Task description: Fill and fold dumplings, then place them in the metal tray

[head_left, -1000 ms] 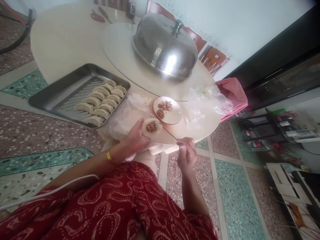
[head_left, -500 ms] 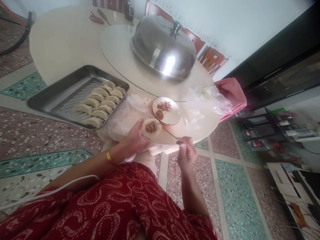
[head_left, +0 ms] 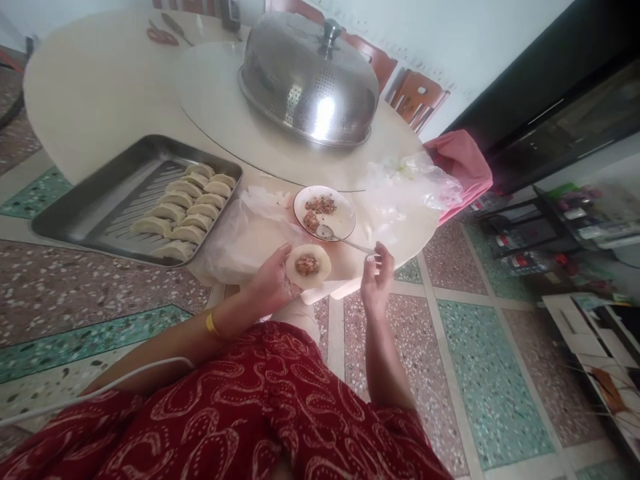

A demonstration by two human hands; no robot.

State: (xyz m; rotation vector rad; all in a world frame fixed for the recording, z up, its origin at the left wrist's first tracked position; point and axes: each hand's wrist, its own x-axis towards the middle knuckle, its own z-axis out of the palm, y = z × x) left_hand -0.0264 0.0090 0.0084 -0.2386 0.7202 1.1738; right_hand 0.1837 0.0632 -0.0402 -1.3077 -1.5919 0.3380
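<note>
My left hand [head_left: 274,279] holds a round dumpling wrapper [head_left: 323,261] by its left edge, with a mound of minced filling [head_left: 307,265] at its middle. On the right, my right hand [head_left: 377,277] has thumb and fingers at the handle end of a metal spoon [head_left: 350,245]. The spoon's bowl lies in a white dark-rimmed plate [head_left: 345,208], beside more minced filling [head_left: 320,205]. To the left, a metal tray [head_left: 95,190] holds several folded dumplings [head_left: 175,199] in two rows at its right side.
A large perforated metal dome lid [head_left: 310,80] stands on the round turntable [head_left: 210,113]. Crumpled clear plastic bags [head_left: 410,187] lie right of the plate, and a plastic sheet [head_left: 235,233] lies left of it. Scissors [head_left: 163,33] are at the far left. Chairs [head_left: 417,97] stand behind the table.
The spoon has moved from the wrapper to the plate, where its bowl now rests. My right hand went up and slightly right with it. The filled wrapper stays in my left hand.
</note>
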